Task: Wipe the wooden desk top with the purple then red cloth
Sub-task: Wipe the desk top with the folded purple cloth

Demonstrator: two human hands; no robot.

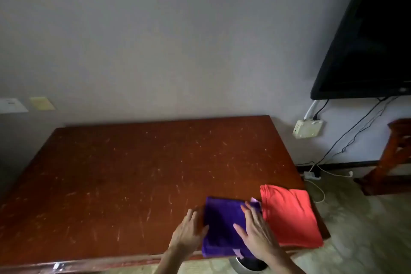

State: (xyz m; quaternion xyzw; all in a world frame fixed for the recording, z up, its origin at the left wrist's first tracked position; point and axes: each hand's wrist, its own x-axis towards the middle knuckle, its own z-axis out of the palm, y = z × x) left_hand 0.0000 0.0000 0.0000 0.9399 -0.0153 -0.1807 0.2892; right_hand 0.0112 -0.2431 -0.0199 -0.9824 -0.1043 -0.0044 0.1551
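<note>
A folded purple cloth [223, 227] lies near the front right of the scratched wooden desk top [138, 173], its near edge reaching the desk's front rim. A folded red cloth [289, 216] sits right beside it at the desk's right edge. My right hand [255, 231] rests flat on the purple cloth's right half, fingers straight and spread. My left hand [189, 231] lies on the wood at the cloth's left edge, fingers straight, thumb touching the fabric.
A grey wall runs behind the desk. A black TV [369, 35] hangs at upper right, above a wall socket [308, 128] and trailing cables. A wooden stand [395, 158] is on the floor at right. A round metal object [246, 264] shows below the desk's front edge.
</note>
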